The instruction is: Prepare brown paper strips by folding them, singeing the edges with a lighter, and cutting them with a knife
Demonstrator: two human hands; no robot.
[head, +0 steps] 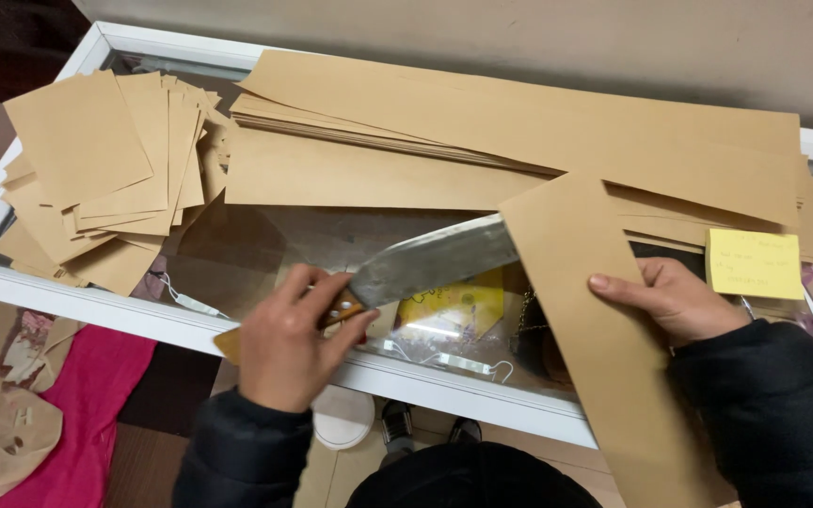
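Clearly a slitting setup: left hand (286, 341) wraps tight round the wooden handle of the cleaver (430, 262), blade slid into the fold of the long brown paper strip (604, 348). Right hand (675, 299) pins the strip, thumb on top, fingers under. Cut sheets (96, 169) piled far left on the glass-topped table (87, 306).

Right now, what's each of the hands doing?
Left hand: closed on the knife by its wooden handle.
Right hand: closed on a folded brown paper strip.
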